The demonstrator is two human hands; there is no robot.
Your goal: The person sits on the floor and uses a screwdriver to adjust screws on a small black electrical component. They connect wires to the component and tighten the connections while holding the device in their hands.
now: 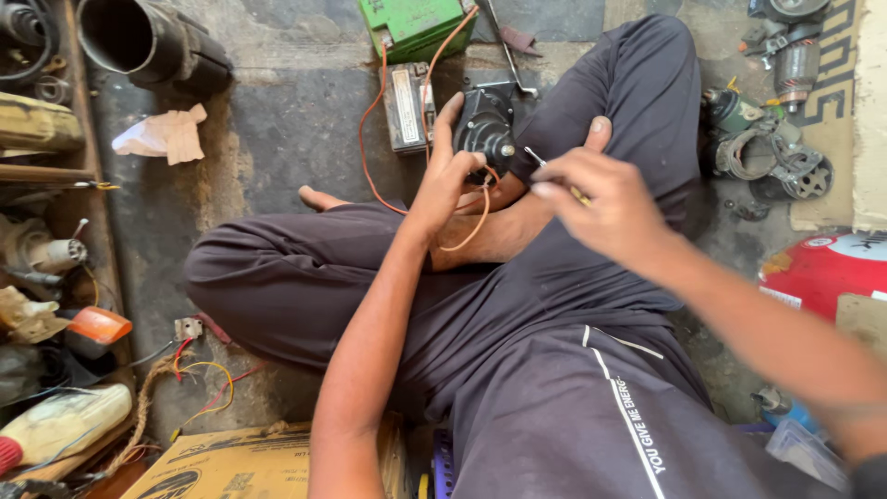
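I sit cross-legged on the floor in dark trousers. My left hand (450, 171) grips a small black round device (486, 125), like a vehicle horn, held above my crossed ankles. Orange wires (371, 157) run from it to a small black battery (405, 106) on the floor. My right hand (601, 199) holds a thin screwdriver (539, 160) with a yellow handle, its tip pointing at the device's face.
A green box (416, 26) lies beyond the battery. A black pipe (148, 42) sits far left, crumpled paper (166, 136) below it. Metal parts (776, 111) crowd the right; a red container (822, 268) stands beside my knee. Cardboard box (249, 462) and loose wires (203, 379) lie near left.
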